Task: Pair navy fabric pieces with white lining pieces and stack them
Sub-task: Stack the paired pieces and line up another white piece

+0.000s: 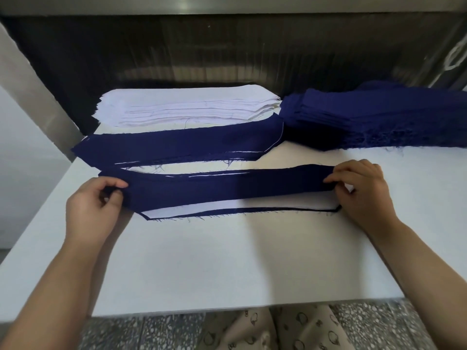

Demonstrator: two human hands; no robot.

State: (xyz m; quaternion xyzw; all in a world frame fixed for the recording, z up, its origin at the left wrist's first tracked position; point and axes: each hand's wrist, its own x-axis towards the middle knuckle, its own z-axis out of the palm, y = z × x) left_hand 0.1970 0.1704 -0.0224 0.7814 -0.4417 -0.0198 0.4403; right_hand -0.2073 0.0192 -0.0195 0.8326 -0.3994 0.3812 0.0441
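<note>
Forearms are extended over the white surface [227, 261]. The left hand [94, 200] and right hand [364, 190] are each pinched onto an opposite end of a navy fabric piece [227, 188]. It is kept taut, probably so it can be squared over the white lining piece [192, 210] beneath, whose near edge is left showing. Just behind, another navy piece [177, 145], apparently already paired, is laid flat. White lining stack [182, 107] and navy stack [379, 114] are kept beyond, side by side. No writing or label is seen.

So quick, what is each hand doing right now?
Left hand: pinching the left end of the navy piece.
Right hand: pinching its right end.
</note>
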